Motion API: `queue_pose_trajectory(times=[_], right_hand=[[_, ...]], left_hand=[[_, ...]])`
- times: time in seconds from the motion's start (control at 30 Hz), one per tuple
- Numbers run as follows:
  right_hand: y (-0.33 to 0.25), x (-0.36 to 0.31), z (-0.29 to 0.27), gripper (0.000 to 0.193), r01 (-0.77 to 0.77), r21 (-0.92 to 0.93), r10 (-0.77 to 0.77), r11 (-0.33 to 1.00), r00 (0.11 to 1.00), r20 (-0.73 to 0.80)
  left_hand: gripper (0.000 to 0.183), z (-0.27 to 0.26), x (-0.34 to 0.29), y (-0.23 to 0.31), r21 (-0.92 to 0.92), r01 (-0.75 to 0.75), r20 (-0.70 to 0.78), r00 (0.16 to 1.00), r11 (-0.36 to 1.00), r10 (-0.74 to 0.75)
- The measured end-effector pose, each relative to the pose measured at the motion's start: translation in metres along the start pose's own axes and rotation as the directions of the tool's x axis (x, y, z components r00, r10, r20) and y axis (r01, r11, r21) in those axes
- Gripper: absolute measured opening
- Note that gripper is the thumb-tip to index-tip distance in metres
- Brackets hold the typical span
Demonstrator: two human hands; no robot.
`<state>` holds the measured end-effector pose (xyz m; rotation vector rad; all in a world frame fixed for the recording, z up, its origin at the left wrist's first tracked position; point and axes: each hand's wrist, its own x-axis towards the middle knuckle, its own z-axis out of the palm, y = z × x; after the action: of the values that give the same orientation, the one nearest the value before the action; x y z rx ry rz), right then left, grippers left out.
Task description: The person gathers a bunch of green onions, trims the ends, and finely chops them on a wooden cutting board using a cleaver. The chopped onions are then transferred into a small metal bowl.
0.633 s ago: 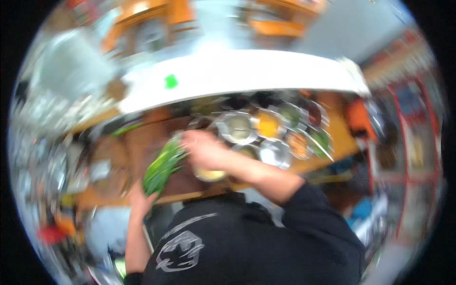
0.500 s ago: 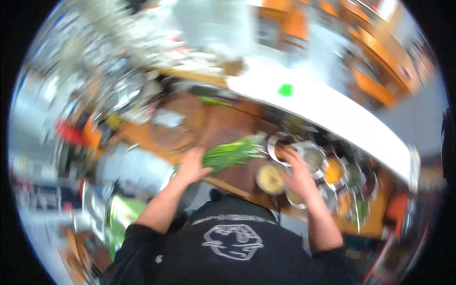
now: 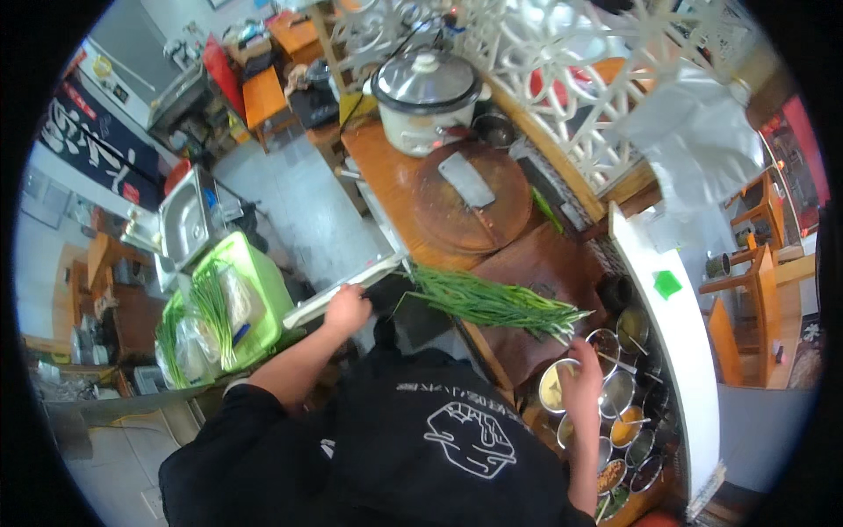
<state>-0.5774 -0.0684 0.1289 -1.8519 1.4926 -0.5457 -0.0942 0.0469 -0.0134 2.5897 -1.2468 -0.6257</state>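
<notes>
A long bundle of green scallions (image 3: 492,299) lies across the reddish-brown board (image 3: 536,344), its white root ends toward the right. My right hand (image 3: 581,382) hovers by those root ends, beside a bowl of pale yellow stuff (image 3: 553,391); its thumb and forefinger are apart and seem to hold nothing. To the left, my left hand (image 3: 349,309) is closed on the edge of a long white panel (image 3: 307,309), like a drawer or door front, standing out from the counter. The leaf tips hang past the counter edge near this panel.
A cleaver (image 3: 466,180) lies on the round chopping block (image 3: 430,220), with a lidded cooker (image 3: 421,110) behind. Several bowls, one with orange sauce (image 3: 625,429), crowd the right. More scallions stand in a green bin (image 3: 272,281) at left, near a sink (image 3: 184,215).
The view has swung round and sharpened. My left hand has left the scallion leaves for the white panel's edge. My right hand has come from over the bowls to near the root ends.
</notes>
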Motion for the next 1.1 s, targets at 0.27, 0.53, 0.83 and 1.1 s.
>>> queue_pose_trajectory(times=[0.27,0.53,0.83,1.1], right_hand=[[-0.097,0.046,0.076,0.053,0.010,-0.086,0.001,0.996,0.991,0.131],[-0.160,0.080,0.106,0.051,-0.017,-0.177,0.042,0.984,0.990,0.136],[-0.142,0.133,0.138,0.052,0.042,-0.121,-0.019,0.992,0.983,0.184],[-0.150,0.158,0.160,0.047,-0.045,-0.135,0.064,0.990,0.987,0.146]], left_hand=[[0.056,0.120,0.020,-0.221,-0.493,0.825,0.612,0.556,0.278,-0.563],[0.057,0.149,0.088,-0.269,-0.614,0.752,0.764,0.492,-0.238,-0.417],[0.062,-0.005,0.217,-0.249,-0.738,0.613,0.465,0.765,0.282,-0.446],[0.063,-0.175,0.467,-0.212,-0.424,-0.024,-0.437,0.881,0.905,-0.182]])
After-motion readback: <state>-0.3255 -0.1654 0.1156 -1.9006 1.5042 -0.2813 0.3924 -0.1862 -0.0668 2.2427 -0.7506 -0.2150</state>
